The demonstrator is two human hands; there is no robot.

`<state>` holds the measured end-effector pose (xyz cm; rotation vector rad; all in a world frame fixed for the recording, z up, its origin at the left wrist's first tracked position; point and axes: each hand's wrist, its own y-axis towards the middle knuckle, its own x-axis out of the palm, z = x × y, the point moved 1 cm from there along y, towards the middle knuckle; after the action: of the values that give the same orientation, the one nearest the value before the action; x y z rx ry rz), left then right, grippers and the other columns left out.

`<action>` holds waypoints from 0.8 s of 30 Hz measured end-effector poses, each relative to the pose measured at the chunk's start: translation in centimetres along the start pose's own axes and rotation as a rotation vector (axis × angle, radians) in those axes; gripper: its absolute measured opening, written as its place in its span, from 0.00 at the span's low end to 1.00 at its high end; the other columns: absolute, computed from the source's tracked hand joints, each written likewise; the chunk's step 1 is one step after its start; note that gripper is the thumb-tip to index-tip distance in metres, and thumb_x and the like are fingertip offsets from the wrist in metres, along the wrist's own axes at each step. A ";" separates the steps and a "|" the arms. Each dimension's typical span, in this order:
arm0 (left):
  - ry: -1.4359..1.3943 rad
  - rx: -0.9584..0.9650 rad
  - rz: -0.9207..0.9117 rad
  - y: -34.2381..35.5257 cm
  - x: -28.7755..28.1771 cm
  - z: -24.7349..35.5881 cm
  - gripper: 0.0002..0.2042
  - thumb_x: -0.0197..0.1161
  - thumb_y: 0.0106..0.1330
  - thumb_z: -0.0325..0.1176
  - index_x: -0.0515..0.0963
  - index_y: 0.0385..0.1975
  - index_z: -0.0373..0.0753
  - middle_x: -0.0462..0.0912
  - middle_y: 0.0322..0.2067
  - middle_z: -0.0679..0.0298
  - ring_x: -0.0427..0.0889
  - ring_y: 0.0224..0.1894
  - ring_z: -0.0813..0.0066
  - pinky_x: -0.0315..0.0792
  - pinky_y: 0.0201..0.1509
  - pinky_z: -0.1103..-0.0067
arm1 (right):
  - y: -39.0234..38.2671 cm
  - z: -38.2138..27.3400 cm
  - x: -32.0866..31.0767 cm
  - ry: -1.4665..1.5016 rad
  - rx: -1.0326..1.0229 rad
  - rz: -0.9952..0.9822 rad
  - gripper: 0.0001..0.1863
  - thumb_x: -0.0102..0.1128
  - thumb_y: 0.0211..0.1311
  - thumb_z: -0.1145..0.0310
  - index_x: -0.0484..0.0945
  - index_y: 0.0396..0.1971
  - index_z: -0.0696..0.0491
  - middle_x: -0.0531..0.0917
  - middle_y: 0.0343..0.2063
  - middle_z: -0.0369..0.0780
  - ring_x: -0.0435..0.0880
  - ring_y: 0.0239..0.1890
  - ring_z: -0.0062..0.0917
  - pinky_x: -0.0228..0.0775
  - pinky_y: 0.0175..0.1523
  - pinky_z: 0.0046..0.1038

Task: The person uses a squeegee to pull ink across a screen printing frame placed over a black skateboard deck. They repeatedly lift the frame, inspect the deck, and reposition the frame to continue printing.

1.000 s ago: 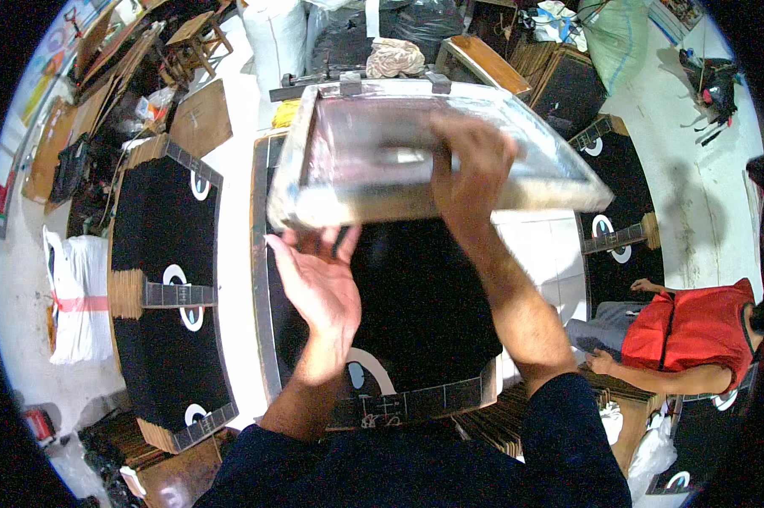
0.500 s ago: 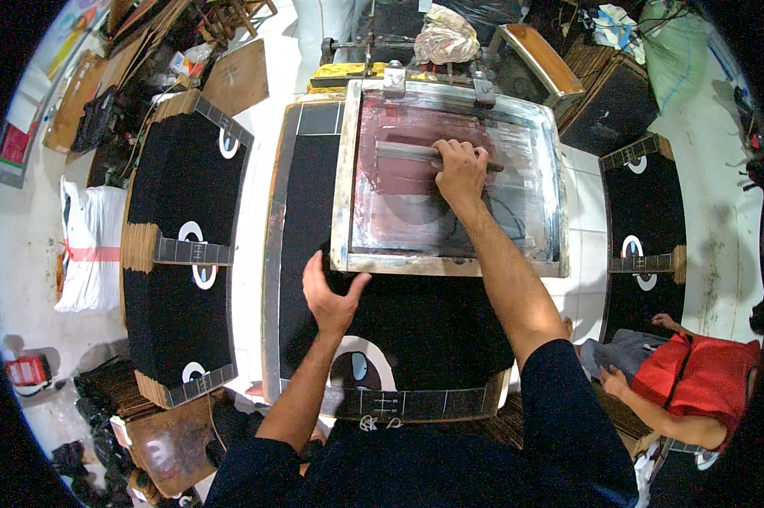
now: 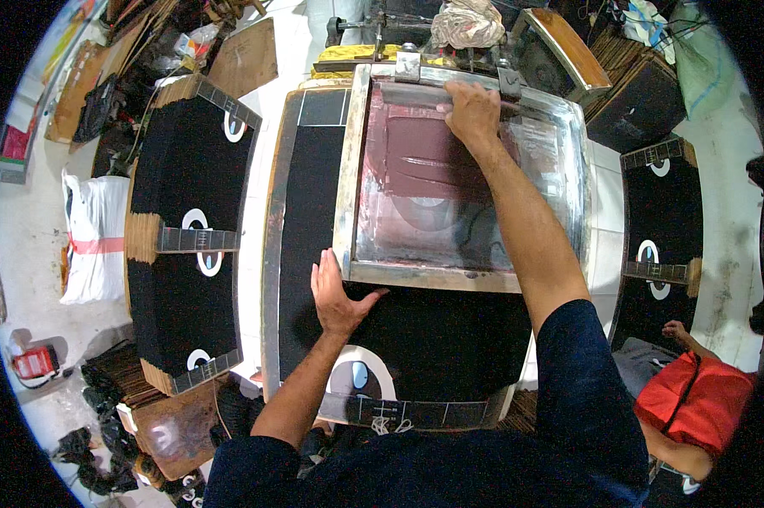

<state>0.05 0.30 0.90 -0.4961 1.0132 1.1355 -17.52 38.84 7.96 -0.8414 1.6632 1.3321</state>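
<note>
Over a black printed sheet (image 3: pixel 306 195) on the worktable lies a screen-printing frame (image 3: pixel 433 273) with worn pale edges. Dark red ink (image 3: pixel 424 148) spreads across the mesh's upper middle. At the frame's far end, my right hand (image 3: pixel 473 113) is closed around a squeegee (image 3: pixel 411 91), whose bar is mostly covered by the hand and hard to see. My left hand (image 3: pixel 339 300) rests with fingers spread and thumb stretched out against the near left corner of the frame. White eye shapes (image 3: pixel 361 372) show on the sheet near my body.
Stacks of black printed sheets stand left (image 3: pixel 183 169) and right (image 3: pixel 663 212). Metal hinge clamps (image 3: pixel 408 66) hold the frame's far edge, with a crumpled cloth (image 3: pixel 468 24) behind. A person in a red top (image 3: pixel 695 398) sits at lower right.
My right hand has moved away from me with the squeegee, from mid-mesh to the far end. A thicker red ink area now shows behind it. The view has shifted slightly; my left hand stays at the corner.
</note>
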 end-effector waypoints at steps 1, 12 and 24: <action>0.006 -0.001 0.000 0.0 0.0 -0.1 0.63 0.84 0.41 0.56 0.55 0.74 0.27 0.61 0.73 0.42 0.59 0.77 0.49 0.50 0.80 0.55 | -0.2 -0.1 0.5 -0.014 -0.016 -0.006 0.18 0.76 0.54 0.58 0.82 0.43 0.46 0.86 0.40 0.35 0.83 0.47 0.34 0.68 0.49 0.43; 0.054 0.033 0.032 0.2 -0.2 0.2 0.61 0.81 0.47 0.60 0.56 0.73 0.26 0.64 0.71 0.42 0.61 0.76 0.48 0.54 0.79 0.53 | -10.1 -2.1 -4.1 -0.023 -0.072 -0.225 0.25 0.78 0.45 0.63 0.81 0.47 0.45 0.84 0.43 0.34 0.82 0.49 0.33 0.69 0.51 0.41; 0.085 0.042 0.038 0.1 0.1 0.0 0.60 0.78 0.50 0.62 0.54 0.74 0.27 0.62 0.73 0.43 0.60 0.76 0.50 0.54 0.79 0.54 | -4.6 -1.3 -0.4 -0.110 0.013 -0.098 0.24 0.74 0.44 0.69 0.80 0.46 0.45 0.84 0.42 0.34 0.83 0.48 0.34 0.70 0.50 0.42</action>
<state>-0.01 0.34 0.78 -0.4970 1.1219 1.1327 -13.53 36.57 6.45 -0.8170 1.5245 1.2766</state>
